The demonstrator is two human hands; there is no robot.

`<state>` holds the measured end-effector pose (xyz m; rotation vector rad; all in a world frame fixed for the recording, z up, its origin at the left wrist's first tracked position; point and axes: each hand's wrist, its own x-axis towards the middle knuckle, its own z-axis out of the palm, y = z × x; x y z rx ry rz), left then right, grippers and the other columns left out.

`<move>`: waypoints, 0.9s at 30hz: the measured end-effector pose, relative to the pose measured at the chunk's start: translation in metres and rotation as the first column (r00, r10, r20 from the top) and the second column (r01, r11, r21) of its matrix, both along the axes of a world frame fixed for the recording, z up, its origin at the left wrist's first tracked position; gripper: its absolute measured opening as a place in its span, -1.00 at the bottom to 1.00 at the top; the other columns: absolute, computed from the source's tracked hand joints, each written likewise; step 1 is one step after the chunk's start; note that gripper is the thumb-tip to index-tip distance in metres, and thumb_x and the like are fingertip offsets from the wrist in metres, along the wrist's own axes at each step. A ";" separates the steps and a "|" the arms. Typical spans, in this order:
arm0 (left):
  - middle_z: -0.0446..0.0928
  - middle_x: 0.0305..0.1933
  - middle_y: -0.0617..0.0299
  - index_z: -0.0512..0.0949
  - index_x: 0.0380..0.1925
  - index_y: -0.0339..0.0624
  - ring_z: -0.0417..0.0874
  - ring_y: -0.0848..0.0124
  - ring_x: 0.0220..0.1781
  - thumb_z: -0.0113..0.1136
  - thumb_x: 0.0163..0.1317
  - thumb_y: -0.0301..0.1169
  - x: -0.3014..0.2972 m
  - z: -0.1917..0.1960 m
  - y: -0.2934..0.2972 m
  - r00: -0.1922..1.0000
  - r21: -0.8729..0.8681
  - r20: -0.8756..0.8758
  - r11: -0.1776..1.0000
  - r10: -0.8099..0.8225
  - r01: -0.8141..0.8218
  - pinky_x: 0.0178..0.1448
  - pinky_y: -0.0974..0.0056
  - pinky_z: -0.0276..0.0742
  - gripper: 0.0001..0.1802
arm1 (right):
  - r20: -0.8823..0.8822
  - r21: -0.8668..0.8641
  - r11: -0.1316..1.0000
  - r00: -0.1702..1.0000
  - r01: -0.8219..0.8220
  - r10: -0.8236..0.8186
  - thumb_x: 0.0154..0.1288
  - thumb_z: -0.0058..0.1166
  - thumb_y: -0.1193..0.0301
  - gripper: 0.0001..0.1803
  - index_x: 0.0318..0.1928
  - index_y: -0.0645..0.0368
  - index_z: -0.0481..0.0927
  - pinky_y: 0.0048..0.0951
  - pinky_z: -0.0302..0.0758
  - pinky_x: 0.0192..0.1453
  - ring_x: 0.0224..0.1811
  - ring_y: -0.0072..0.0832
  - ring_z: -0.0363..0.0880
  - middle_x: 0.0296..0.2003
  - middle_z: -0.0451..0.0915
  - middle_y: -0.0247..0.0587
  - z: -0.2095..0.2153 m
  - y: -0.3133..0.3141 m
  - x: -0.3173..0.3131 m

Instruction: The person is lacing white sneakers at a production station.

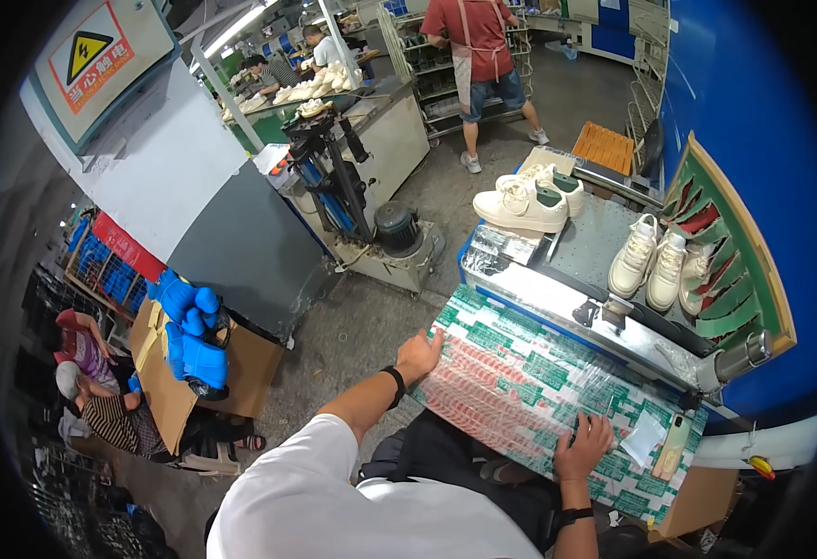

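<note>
- left hand [418, 357]: laid on the left edge of the work table, fingers close together; whether it grips the edge cannot be told.
- right hand [584, 447]: palm down at the near edge, fingers slightly spread and bent, holding nothing visible.
- work table [483, 373]: directly in front of the person, under both hands; flat, rectangular, covered with a green, white and red printed sheet, glossy in places.
- smartphone [673, 445] and white packet [643, 440]: side by side on the table, right of the right hand.
- conveyor [581, 247]: just beyond the table; dull grey bed, shiny metal front edge.
- cream sneakers [637, 256]: rounded, laced; grouped at the conveyor's right, with more at its far left end.
- strip curtain [739, 289]: green and red flaps in a curved-looking frame, against a smooth blue housing [762, 112].
- room: grey floor [334, 335], electric motor [397, 229], flattened cardboard [250, 373], co-workers farther off.
</note>
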<state>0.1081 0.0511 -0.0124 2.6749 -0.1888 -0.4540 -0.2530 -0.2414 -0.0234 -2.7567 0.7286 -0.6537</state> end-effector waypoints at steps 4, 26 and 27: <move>0.74 0.12 -0.51 0.56 0.36 -0.55 0.78 -0.35 0.23 -0.19 0.67 0.28 0.000 0.000 0.000 1.000 0.005 -0.009 1.000 0.012 -0.012 0.41 -0.19 0.64 -0.05 | 0.018 0.003 1.000 1.000 -0.006 0.006 0.28 0.28 0.41 -0.45 0.29 0.25 0.65 0.41 0.15 0.70 0.58 0.22 0.30 0.31 0.51 0.13 -0.001 0.000 0.000; 0.25 0.65 -0.40 0.22 0.61 -0.42 0.29 -0.35 0.67 0.42 0.33 -0.39 -0.028 0.087 -0.237 0.729 -0.408 0.568 0.639 -0.382 0.652 0.75 -0.16 0.25 -0.08 | 0.009 0.166 0.986 1.000 -0.008 0.007 0.37 0.36 0.29 -0.42 0.34 0.24 0.63 0.25 0.32 0.59 0.50 0.16 0.42 0.39 0.53 0.09 0.008 -0.042 -0.007; 0.25 0.66 -0.40 0.21 0.61 -0.43 0.29 -0.35 0.67 0.42 0.33 -0.40 -0.023 0.091 -0.264 0.714 -0.402 0.575 0.622 -0.399 0.672 0.74 -0.15 0.26 -0.08 | 0.003 0.179 0.984 1.000 0.003 -0.003 0.37 0.36 0.29 -0.42 0.34 0.24 0.63 0.25 0.32 0.59 0.50 0.16 0.42 0.39 0.53 0.09 0.009 -0.040 -0.004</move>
